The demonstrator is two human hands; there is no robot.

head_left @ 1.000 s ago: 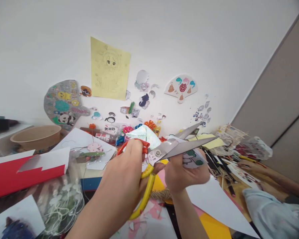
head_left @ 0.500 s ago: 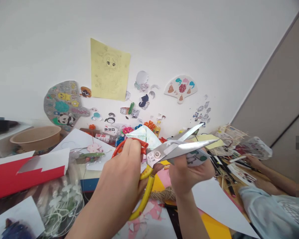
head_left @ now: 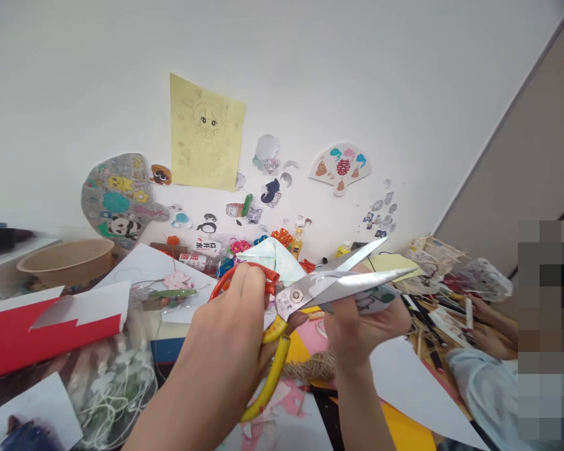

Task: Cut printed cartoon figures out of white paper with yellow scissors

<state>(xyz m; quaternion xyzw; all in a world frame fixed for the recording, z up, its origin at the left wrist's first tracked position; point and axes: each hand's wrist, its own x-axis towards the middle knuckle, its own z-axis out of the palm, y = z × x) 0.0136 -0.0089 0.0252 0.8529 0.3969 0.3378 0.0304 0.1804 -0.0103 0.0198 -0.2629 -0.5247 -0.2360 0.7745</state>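
My left hand grips large scissors, its fingers wrapped round the handles, one loop red and the other yellow. The silver blades are spread apart and point right. My right hand pinches a small paper cutout with a drawing in dark outlines and some green. Part of that cutout lies behind the blades and my fingers, so I cannot tell whether they touch it. Below the hands are a bundle of twine and pink paper scraps.
Red and white card and a bag of white cords lie left, near a tan bowl. A white sheet is at right. Another person's hand holds a white pen-like stick. Drawings hang on the wall.
My right hand and the cutout have shifted slightly right, and the scissor tips moved a little right and down. The other person's hand now holds the white stick more upright.
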